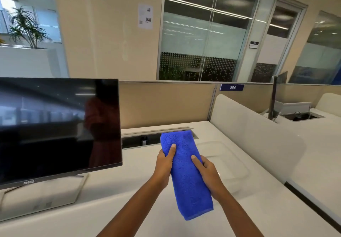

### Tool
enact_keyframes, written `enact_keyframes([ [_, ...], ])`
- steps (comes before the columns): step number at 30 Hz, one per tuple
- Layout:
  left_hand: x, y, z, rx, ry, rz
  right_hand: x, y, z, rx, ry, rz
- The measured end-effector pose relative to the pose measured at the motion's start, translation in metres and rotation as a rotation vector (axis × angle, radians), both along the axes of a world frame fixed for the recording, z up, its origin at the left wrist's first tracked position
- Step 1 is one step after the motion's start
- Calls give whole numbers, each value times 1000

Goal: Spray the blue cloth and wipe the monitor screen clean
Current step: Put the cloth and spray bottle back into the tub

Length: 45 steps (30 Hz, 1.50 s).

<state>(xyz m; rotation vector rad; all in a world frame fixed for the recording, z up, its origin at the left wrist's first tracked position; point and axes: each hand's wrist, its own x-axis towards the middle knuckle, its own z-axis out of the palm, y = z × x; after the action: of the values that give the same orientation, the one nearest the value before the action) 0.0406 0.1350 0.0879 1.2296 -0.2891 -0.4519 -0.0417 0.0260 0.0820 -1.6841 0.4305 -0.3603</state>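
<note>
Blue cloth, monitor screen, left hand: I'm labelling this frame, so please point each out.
blue cloth (pixel 188 177), head view, middle of the folded towel.
monitor screen (pixel 55 126), head view, dark glass centre.
left hand (pixel 164 164), head view, back of the hand.

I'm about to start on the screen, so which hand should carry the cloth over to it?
Probably the left hand. It grips the cloth on the side nearer the monitor, which stands to the left; the right hand would have to cross over.

A white desk (pixel 140 164) carries a clear plastic tray (pixel 227 161) near its right side. An open cable trough (pixel 140 139) runs along the desk's rear edge. A beige partition (pixel 166 103) stands behind, bearing a blue label (pixel 232 87) marked 384. A potted plant (pixel 25 28) stands far left.
</note>
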Motion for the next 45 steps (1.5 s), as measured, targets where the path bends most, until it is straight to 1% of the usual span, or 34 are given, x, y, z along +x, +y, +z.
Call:
enact_keyframes([
  [7, -2, -92, 26, -51, 56, -104, -7, -101, 29, -173, -110, -103],
  [11, -1, -141, 28, 6, 113, -97, -1, -154, 36, -202, -123, -145],
  [16, -2, -185, 10, 67, 189, -93, 13, -207, 21, -238, -26, -148],
  [18, 0, -198, 0, 91, 183, -65, 19, -219, 11, -255, 23, -120],
  [21, 4, -213, -16, 185, 125, -7, 28, -228, -2, -333, 90, -90],
  [24, 9, -222, -32, 316, 39, 23, 35, -230, -12, -444, 149, -65],
  [26, 13, -226, -40, 439, -31, 23, 39, -230, -21, -537, 213, -31],
  [28, 15, -229, -47, 577, -109, 2, 41, -230, -32, -644, 320, 22],
  [31, 17, -234, -57, 749, -220, -39, 43, -229, -47, -862, 482, 138],
  [32, 16, -235, -58, 791, -230, -71, 44, -229, -52, -922, 490, 156],
  [33, 16, -237, -61, 830, -251, -101, 45, -230, -58, -926, 480, 165],
  [35, 16, -241, -67, 922, -272, -122, 46, -231, -64, -1051, 437, 151],
  [37, 18, -244, -71, 1013, -296, -169, 47, -230, -68, -1064, 464, 145],
  [38, 19, -245, -72, 1080, -306, -241, 48, -230, -68, -1056, 499, 163],
  [39, 18, -245, -70, 1151, -317, -320, 49, -230, -66, -1030, 566, 212],
  [40, 18, -248, -71, 1221, -291, -374, 50, -230, -63, -1045, 623, 278],
  [41, 17, -248, -69, 1280, -287, -433, 52, -231, -61, -1106, 646, 323],
  [43, 18, -250, -72, 1447, -373, -516, 55, -234, -58, -1125, 675, 393],
  [45, 15, -250, -69, 1552, -504, -597, 60, -235, -57, -1178, 715, 496],
])
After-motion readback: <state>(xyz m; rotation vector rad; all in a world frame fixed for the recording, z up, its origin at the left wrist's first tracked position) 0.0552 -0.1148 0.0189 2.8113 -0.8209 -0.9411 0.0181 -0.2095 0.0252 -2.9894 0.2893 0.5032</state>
